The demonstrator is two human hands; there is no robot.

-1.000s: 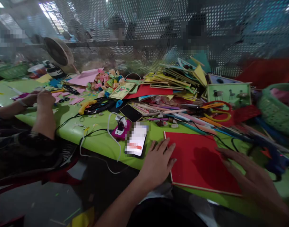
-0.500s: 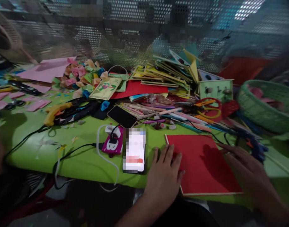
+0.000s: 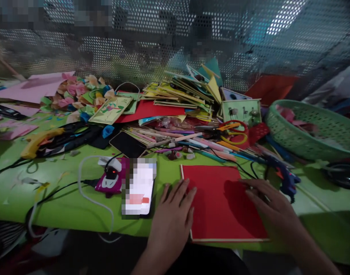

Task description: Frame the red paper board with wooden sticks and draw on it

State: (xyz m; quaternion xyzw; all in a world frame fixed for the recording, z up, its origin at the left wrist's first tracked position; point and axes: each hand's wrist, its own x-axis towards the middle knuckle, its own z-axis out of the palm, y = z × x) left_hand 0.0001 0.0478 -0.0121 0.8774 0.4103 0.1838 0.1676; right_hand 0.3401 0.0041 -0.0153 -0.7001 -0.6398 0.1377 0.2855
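Note:
A square red card sheet [image 3: 217,198] lies flat at the near edge of the green table [image 3: 63,198]. My left hand [image 3: 171,217] rests flat on its left edge, fingers stretched out. My right hand [image 3: 269,206] lies flat on the sheet's right side, fingers spread, holding nothing. A lit phone [image 3: 139,187] lies just left of my left hand, beside a purple power bank [image 3: 108,181] with a white cable.
Behind the sheet lie pencils, red and yellow scissors [image 3: 234,131], a stack of coloured cards [image 3: 186,95] and folded paper flowers [image 3: 83,93]. A blue glue gun [image 3: 283,173] lies right of the sheet, a yellow one [image 3: 37,139] at left. A green basket [image 3: 309,128] stands far right. A perforated screen backs the table.
The view has swung right and down, so the person at the left is out of sight. Both my hands stay flat on the red sheet; the right hand has shifted slightly inward.

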